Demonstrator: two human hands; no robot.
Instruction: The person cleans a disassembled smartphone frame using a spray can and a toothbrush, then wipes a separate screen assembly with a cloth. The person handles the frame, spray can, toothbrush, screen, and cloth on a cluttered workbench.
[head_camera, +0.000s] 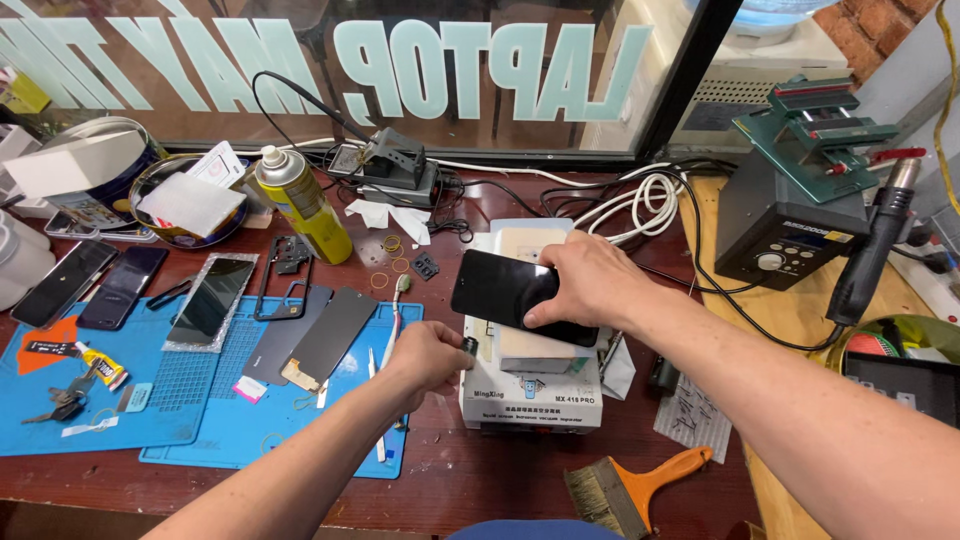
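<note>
Your right hand (590, 282) lies flat on a black phone (505, 293), with fingers spread and the thumb pressing near its lower edge. The phone rests on the plate of a white box-shaped machine (530, 390), directly under your palm. Your left hand (428, 355) is closed with fingertips pinched on a small dark knob (469, 346) at the machine's left side, just below the phone's left end. Left of this hand, a blue mat (200, 400) carries a dark phone panel (330, 335) and a phone frame (283, 275). Below your right forearm lies a brush with an orange handle (635, 485). A yellow spray can (303, 205) stands farther up, beyond your left hand.
</note>
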